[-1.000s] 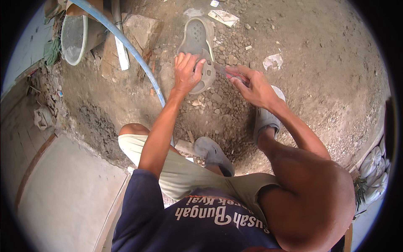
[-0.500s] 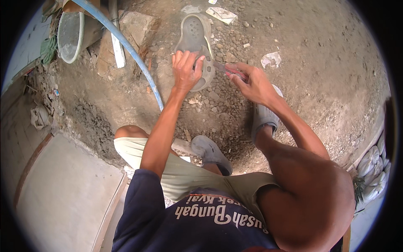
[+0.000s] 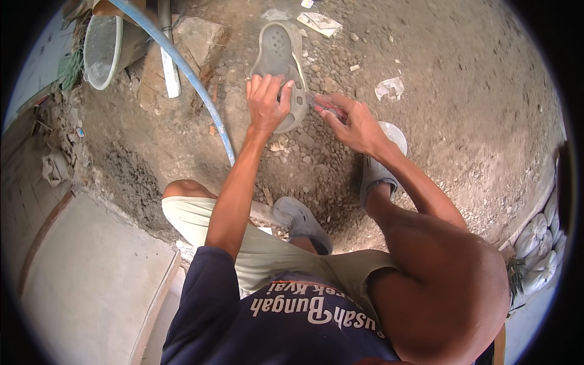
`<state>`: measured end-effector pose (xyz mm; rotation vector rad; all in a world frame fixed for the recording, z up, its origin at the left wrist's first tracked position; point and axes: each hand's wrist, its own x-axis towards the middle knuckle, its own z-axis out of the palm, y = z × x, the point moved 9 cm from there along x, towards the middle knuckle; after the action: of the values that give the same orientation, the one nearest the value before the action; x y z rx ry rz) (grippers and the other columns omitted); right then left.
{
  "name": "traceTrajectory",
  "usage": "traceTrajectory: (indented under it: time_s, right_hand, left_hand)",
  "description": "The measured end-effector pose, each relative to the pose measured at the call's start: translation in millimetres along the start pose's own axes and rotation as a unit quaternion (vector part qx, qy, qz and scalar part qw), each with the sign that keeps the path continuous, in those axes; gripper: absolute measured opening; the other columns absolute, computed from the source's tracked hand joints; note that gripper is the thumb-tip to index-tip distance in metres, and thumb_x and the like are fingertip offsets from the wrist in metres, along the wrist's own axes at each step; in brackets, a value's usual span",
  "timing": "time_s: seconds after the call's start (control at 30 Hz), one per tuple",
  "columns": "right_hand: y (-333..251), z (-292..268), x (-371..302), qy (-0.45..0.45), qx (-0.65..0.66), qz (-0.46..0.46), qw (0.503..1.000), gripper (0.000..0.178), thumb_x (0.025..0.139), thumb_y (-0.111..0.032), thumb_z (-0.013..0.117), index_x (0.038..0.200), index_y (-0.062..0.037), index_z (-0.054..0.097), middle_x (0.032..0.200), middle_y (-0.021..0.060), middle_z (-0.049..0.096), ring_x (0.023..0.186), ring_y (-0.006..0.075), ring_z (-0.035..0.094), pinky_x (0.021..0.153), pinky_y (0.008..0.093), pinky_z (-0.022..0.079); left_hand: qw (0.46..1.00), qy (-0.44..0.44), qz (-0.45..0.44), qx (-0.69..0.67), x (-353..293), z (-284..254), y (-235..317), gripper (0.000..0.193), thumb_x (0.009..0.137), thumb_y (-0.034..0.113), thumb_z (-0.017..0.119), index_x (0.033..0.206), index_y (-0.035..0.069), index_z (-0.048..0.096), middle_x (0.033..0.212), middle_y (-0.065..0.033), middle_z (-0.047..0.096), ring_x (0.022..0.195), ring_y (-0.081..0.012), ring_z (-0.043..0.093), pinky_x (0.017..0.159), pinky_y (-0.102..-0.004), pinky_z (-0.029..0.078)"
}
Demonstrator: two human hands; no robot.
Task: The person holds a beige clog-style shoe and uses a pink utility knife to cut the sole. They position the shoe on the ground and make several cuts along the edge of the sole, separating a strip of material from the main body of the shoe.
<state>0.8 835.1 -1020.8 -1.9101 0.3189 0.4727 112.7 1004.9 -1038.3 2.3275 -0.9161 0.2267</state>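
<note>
A grey, dusty clog (image 3: 278, 47) lies on the ground in front of me, its heel end pointing away and its holed toe part nearer. My left hand (image 3: 266, 104) is closed over its middle, fingers curled on the upper, thumb to the right. In my right hand (image 3: 358, 125) is a slim red-handled tool (image 3: 329, 108). The tool's dark, narrow tip meets the clog's right side edge beside the holes. Exactly what sort of tip it is cannot be made out.
Gravelly dirt surrounds the clog. A blue hose (image 3: 182, 64) curves past on the left, near a stone block (image 3: 198, 39) and a white-rimmed basin (image 3: 102, 53). My feet wear grey clogs (image 3: 302, 222). White sacks (image 3: 538, 243) sit at the far right.
My right hand has moved left, bringing the red-handled tool closer to the clog's edge. My left hand stays closed on the clog. The whole view has shifted slightly.
</note>
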Motion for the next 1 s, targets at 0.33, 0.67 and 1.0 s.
traceTrajectory:
  time_s: [0.33,0.67,1.0]
  right_hand:
    - [10.5,3.6,1.1,-0.033,0.012,0.016,0.999,0.040,0.103,-0.024,0.065,0.139,-0.0052,0.070,0.109,0.0221,0.079,0.091,0.0331,0.076,0.085,0.0453,0.058]
    - [23.3,15.0,-1.7,-0.043,0.036,0.033,0.998,0.042,0.103,-0.021,0.064,0.140,-0.0041,0.069,0.109,0.0197,0.079,0.095,0.0279,0.075,0.088,0.0398,0.058]
    - [23.2,10.9,-15.6,-0.021,0.028,0.048,0.998,0.041,0.102,-0.022,0.065,0.139,-0.0041,0.070,0.104,0.0206,0.078,0.083,0.0293,0.071,0.080,0.0431,0.056]
  left_hand:
    - [1.000,-0.002,-0.001,0.010,0.0,1.0,2.4,0.013,0.092,0.016,0.081,0.096,0.007,0.072,0.083,-0.0053,0.060,0.078,-0.0272,0.052,0.073,-0.0414,0.039]
    - [1.000,-0.004,-0.008,0.019,-1.4,2.6,3.3,0.016,0.091,0.016,0.082,0.100,0.006,0.073,0.085,-0.0064,0.063,0.080,-0.0283,0.054,0.075,-0.0416,0.041]
    - [0.999,-0.012,-0.013,0.041,-1.5,4.5,6.6,0.015,0.091,0.016,0.082,0.098,0.006,0.073,0.085,-0.0063,0.063,0.081,-0.0285,0.054,0.075,-0.0420,0.041]
